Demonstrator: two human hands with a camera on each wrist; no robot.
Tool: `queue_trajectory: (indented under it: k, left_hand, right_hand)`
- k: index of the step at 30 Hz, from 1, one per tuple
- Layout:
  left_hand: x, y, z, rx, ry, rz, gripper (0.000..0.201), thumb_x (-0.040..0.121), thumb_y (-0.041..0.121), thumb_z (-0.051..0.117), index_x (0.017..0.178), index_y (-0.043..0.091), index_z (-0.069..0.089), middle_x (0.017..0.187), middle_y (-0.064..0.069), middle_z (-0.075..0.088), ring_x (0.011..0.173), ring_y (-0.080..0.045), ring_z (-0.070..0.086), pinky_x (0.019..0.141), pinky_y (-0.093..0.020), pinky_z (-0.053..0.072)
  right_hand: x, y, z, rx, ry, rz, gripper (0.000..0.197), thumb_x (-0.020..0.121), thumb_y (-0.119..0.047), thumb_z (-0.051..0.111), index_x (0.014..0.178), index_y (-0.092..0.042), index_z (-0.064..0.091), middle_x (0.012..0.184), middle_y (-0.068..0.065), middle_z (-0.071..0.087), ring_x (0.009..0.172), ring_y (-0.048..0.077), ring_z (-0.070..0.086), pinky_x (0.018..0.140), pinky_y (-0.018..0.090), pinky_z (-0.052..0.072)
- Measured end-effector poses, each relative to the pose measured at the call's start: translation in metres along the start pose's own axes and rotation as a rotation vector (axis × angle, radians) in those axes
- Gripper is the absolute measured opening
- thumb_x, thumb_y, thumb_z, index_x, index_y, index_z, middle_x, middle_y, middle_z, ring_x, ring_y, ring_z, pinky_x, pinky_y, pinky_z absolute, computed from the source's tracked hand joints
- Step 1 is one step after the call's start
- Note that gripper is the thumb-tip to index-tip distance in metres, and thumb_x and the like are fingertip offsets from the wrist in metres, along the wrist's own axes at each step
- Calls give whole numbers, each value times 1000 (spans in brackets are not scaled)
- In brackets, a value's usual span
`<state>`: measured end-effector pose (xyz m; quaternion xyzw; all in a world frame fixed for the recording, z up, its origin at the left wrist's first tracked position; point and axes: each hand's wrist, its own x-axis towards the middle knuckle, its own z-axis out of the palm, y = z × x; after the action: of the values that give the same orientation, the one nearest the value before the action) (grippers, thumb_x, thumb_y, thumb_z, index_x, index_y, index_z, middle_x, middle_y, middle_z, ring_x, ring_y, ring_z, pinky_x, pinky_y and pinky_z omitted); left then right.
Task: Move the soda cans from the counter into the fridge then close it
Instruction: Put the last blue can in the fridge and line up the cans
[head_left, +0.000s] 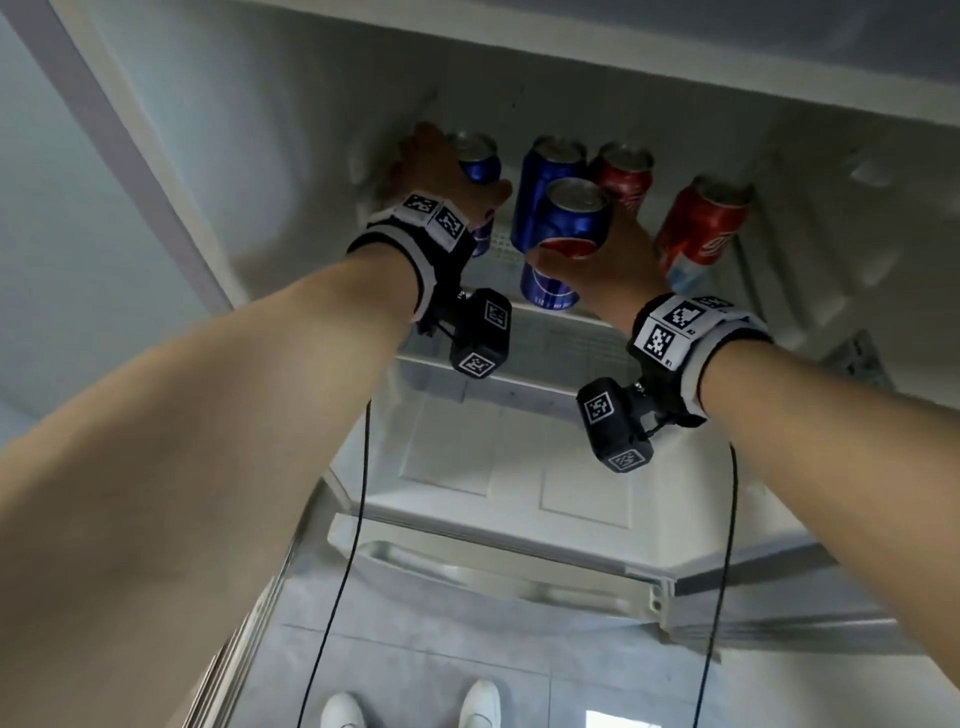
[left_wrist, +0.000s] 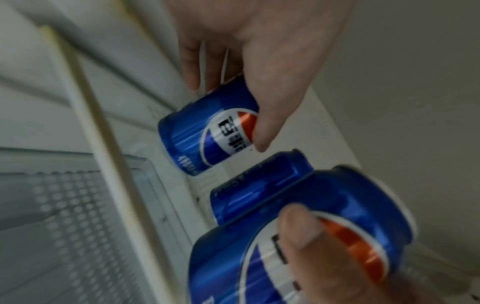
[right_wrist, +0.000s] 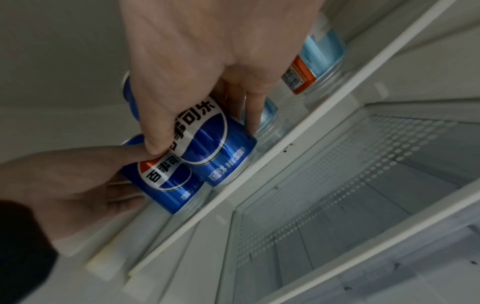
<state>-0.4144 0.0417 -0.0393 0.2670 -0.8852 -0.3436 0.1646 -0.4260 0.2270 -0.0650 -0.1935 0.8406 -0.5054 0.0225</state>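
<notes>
Left grip (head_left: 441, 176): holds blue can (head_left: 480, 166).
Right grip (head_left: 602, 254): holds blue can (head_left: 574, 218).
Between grips: third blue can (head_left: 540, 182).
Right of it: red cans (head_left: 701, 223).

A pale grey tiled floor (head_left: 431, 660) is stretching below, with a bright patch of light (head_left: 613, 719) lying on it at the near right. A pale blue-grey wall (head_left: 67, 208) is filling the far left. Soft, even daylight is washing the whole room in a cool, dim tone.
</notes>
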Motion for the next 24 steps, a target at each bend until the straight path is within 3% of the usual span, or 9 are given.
queue_trajectory:
  k: [2, 4, 7, 11, 13, 15, 18, 21, 24]
  left_hand:
    - [3, 5, -11, 64, -71, -3, 89, 64, 61, 70, 131, 7, 48, 127, -11, 59, 115, -29, 59, 94, -41, 51]
    - [7, 4, -19, 121, -121, 28, 70, 77, 42, 74, 133, 13, 44, 130, -8, 56, 117, -29, 57, 96, -41, 49]
    - [10, 1, -25, 206, -179, 115, 72, 81, 40, 73, 142, 19, 40, 142, -8, 50, 128, -33, 51, 104, -41, 46]
    - [14, 2, -26, 297, -138, 214, 64, 86, 43, 68, 136, 8, 48, 138, -14, 52, 126, -33, 52, 101, -36, 46]
    - [14, 3, -27, 321, -158, 240, 62, 94, 35, 62, 145, 7, 41, 148, -11, 44, 135, -29, 44, 105, -30, 37]
    - [20, 1, -28, 337, -175, 244, 70, 95, 35, 60, 153, 9, 30, 157, -10, 34, 142, -26, 36, 110, -29, 31]
    - [22, 2, -29, 344, -203, 239, 67, 93, 36, 62, 148, 7, 38, 151, -13, 42, 136, -31, 43, 107, -34, 36]
    - [21, 5, -31, 348, -249, 236, 58, 98, 28, 56, 146, 1, 38, 150, -18, 42, 136, -32, 42, 105, -30, 32]
    - [18, 3, -36, 338, -202, 256, 53, 100, 18, 52, 150, 8, 36, 154, -12, 39, 140, -25, 39, 106, -23, 29]
  right_hand:
    - [4, -1, 3, 26, -16, -3, 76, 64, -38, 86, 130, -19, 54, 125, -2, 66, 115, 14, 62, 106, 42, 47]
    - [8, -1, 6, 54, -9, 1, 78, 68, -32, 86, 135, -17, 49, 130, -2, 62, 116, 11, 58, 106, 34, 45]
    - [14, 8, 9, 85, -36, 8, 76, 76, -19, 83, 139, -15, 41, 125, -7, 55, 112, 7, 51, 98, 23, 40]
    - [15, 15, 8, 57, -141, -7, 78, 75, -6, 81, 141, -13, 39, 133, 0, 56, 116, 10, 53, 103, 31, 42]
    - [18, 16, 7, 79, -163, -20, 73, 74, -3, 80, 137, -12, 44, 129, -1, 59, 113, 9, 56, 97, 23, 45]
    - [19, 15, 9, 79, -175, -51, 70, 73, -3, 82, 133, -12, 48, 124, -1, 61, 107, 7, 59, 86, 7, 48]
    - [22, 11, 18, 72, -168, -83, 69, 71, -9, 84, 131, -9, 50, 121, 0, 63, 100, 1, 61, 74, -1, 45]
    - [26, 7, 27, 97, -151, -99, 73, 69, -11, 86, 132, -5, 50, 123, 3, 64, 104, 6, 64, 82, 6, 50]
    - [30, 3, 37, 123, -137, -128, 88, 59, -31, 87, 134, -7, 49, 128, 6, 64, 116, 16, 63, 99, 33, 53]
